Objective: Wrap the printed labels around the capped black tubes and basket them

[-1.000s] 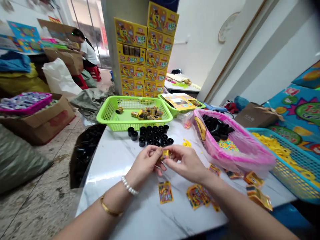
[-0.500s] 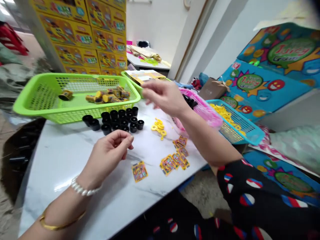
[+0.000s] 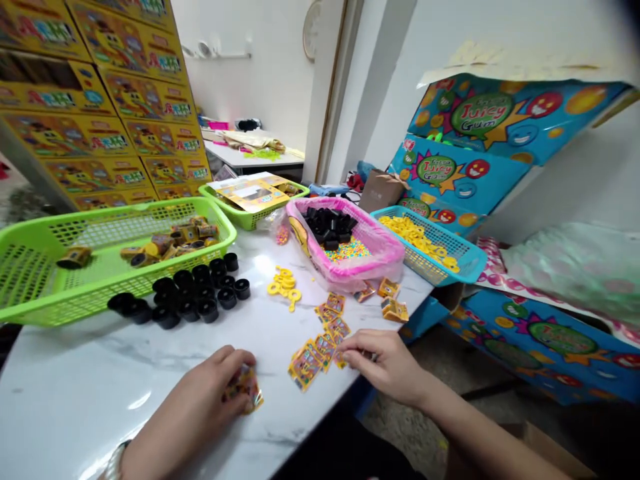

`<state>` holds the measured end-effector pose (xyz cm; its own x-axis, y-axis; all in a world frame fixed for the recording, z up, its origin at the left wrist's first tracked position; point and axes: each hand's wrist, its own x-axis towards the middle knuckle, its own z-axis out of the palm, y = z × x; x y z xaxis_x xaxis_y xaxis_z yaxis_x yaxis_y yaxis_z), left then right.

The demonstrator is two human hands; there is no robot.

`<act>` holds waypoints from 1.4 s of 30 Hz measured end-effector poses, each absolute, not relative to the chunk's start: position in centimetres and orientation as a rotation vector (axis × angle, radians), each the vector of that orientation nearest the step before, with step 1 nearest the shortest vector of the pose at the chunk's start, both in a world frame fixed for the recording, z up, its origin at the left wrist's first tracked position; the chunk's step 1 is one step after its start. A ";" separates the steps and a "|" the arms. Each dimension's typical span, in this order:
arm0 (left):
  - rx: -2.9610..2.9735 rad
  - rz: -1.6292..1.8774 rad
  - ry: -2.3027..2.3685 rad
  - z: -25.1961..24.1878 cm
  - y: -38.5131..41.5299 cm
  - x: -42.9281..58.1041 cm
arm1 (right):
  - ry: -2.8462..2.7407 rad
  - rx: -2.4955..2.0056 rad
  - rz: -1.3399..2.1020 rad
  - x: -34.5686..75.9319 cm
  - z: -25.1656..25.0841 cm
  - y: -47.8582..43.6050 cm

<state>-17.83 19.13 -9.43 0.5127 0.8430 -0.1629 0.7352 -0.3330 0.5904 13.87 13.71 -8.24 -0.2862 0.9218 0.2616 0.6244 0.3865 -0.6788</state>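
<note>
In the lower left of the frame, the left hand (image 3: 203, 397) bends its fingers and thumb over a printed label (image 3: 255, 392) on the counter (image 3: 90, 387). Right of it, the right hand (image 3: 390, 365), fingertips near together, reaches the spread labels (image 3: 305, 364). Whether either hand grips, I cannot tell.

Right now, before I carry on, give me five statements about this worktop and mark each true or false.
1. The left hand partly covers a printed wrapper. True.
2. The pink basket contains black pieces and multicoloured beads. True.
3. The right hand is inside the pink basket. False: its fingertips are at the spread wrappers.
4. The light-blue basket contains yellow pieces. True.
5. The black cup cluster stands on cardboard. False: it stands on the marbled table.
</note>
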 end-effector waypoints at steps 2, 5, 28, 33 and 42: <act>2.102 0.228 1.245 -8.8 19.3 -18.0 | -2.058 -1.248 0.597 13.2 -8.0 14.0; 1.950 0.235 1.236 -7.8 19.5 -18.2 | -2.049 -1.204 0.586 13.0 -8.2 13.6; 1.774 0.579 0.957 -7.7 17.8 -16.2 | -1.515 -1.292 1.163 3.7 -10.0 13.7; 2.028 0.572 1.061 -8.1 18.2 -16.4 | -1.805 -1.502 0.679 6.9 -9.9 14.6; 2.046 0.584 1.365 -8.6 19.3 -17.6 | -2.101 -1.265 0.123 9.3 -12.5 16.5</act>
<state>-17.57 19.34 -8.64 0.3731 0.9273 0.0289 0.6609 -0.2875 0.6932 9.35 16.46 -12.48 -0.3030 0.8136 0.4963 0.7502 0.5248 -0.4023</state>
